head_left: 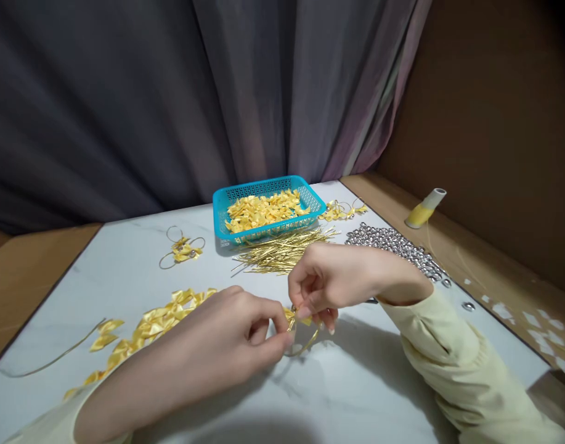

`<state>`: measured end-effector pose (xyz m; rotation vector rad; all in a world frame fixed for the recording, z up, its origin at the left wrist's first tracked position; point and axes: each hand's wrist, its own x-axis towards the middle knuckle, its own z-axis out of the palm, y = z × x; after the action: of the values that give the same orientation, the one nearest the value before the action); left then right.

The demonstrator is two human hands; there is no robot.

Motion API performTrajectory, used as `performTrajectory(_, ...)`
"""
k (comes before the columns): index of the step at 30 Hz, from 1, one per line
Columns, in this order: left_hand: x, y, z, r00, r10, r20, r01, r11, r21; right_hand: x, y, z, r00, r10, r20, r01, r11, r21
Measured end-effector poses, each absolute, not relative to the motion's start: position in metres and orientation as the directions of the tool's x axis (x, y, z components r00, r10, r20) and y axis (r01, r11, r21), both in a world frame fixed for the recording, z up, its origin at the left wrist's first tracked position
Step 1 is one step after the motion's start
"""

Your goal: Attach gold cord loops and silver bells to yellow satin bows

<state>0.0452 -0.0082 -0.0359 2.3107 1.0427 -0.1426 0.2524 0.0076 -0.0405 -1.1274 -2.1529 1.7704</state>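
Note:
In front of me, both hands pinch one small piece made of a yellow satin ribbon bow point(305, 319) and a gold wire tie point(313, 341) bent in a loop. My left hand point(249, 324) is closed, its thumb and forefinger on the wire at the left side. From above, my right hand point(335, 280) grips the piece by the bow with its fingertips. A tiny shiny bit shows by the right fingertips, and the fingers partly cover the bow. Loose yellow bows point(155, 322) lie in a row beyond my left forearm.
A blue plastic basket point(221, 217) holds many yellow bows. Before it lies a heap of gold ties point(282, 251); right of that, silver rings point(393, 243). Looped bows point(186, 250) lie left, others point(340, 211) right of the basket. A thread cone point(421, 213) stands at the right edge.

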Motion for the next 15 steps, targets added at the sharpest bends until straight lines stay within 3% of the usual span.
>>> performTrajectory(9, 0.041, 0.002, -0.034, 0.695, 0.620, -0.364, 0.704, -0.483, 0.521, 0.254, 0.009, -0.040, -0.738, 0.581, -0.342, 0.449, 0.045, -0.892)
performTrajectory(15, 0.046, 0.006, -0.031, 0.789, 0.596, -0.150, 0.543, -0.561, 0.626, 0.255, 0.009, -0.038, -0.737, 0.576, -0.354, 0.447, 0.022, -0.894)
